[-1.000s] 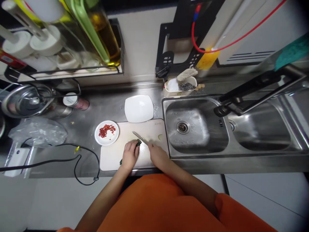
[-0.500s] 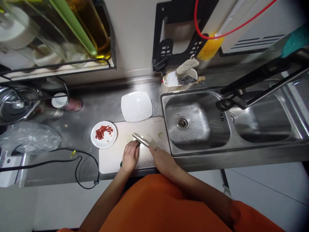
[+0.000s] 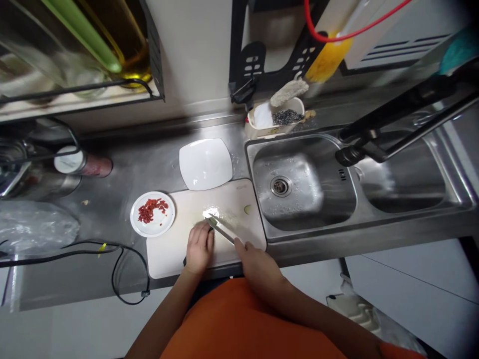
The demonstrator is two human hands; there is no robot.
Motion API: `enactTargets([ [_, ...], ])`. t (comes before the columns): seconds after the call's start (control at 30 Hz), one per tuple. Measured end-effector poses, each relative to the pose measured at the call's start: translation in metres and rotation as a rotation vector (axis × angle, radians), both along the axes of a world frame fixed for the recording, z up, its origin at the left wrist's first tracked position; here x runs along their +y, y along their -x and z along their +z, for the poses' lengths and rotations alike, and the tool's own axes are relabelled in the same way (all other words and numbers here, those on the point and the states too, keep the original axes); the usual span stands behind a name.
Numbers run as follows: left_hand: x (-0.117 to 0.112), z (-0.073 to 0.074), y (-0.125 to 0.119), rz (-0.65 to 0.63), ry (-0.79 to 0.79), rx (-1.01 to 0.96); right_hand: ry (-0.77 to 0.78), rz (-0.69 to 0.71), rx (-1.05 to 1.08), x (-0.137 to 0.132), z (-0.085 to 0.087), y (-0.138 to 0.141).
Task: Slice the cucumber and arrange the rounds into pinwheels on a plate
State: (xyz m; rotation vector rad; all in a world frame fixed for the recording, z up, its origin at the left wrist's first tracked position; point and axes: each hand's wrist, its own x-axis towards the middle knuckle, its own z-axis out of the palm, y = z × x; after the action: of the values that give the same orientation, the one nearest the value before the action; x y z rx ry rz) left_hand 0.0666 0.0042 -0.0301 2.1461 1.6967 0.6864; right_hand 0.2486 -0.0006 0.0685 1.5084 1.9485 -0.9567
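My left hand point(image 3: 199, 248) is closed over a dark green cucumber point(image 3: 184, 261) on the pale cutting board point(image 3: 168, 259); its far end shows beside the knife, and most of it is hidden under my fingers. My right hand point(image 3: 260, 264) grips a knife point(image 3: 221, 231), its blade slanting up and left, with the tip by the cucumber's cut end. Near the board's right side rests a thin green-edged slice point(image 3: 247, 209). A round white plate point(image 3: 170, 221) of chopped red pieces point(image 3: 151, 209) overlaps the board's left corner.
A white square dish point(image 3: 205, 164) sits behind the board. To the right is a steel double sink point(image 3: 299, 189) under a black faucet point(image 3: 350, 155). A black cable point(image 3: 114, 271) loops at left, near a plastic bag point(image 3: 37, 224) and a lidded jar point(image 3: 84, 162).
The view has shifted slightly, so the items at left sit farther left. The knife blade has moved a little lower at the cucumber's end; both hands keep their hold.
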Motion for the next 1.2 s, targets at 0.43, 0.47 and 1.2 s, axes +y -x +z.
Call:
enactTargets([
  [0.43, 0.001, 0.000, 0.000, -0.003, 0.007, -0.015, 0.011, -0.041, 0.017, -0.006, 0.000, 0.002],
  [0.47, 0.000, 0.000, 0.000, 0.000, 0.007, -0.017, 0.016, -0.046, 0.016, -0.006, 0.000, 0.002],
  [1.2, 0.001, 0.001, -0.001, 0.010, 0.020, -0.028, 0.028, -0.026, 0.031, 0.004, 0.002, 0.004],
])
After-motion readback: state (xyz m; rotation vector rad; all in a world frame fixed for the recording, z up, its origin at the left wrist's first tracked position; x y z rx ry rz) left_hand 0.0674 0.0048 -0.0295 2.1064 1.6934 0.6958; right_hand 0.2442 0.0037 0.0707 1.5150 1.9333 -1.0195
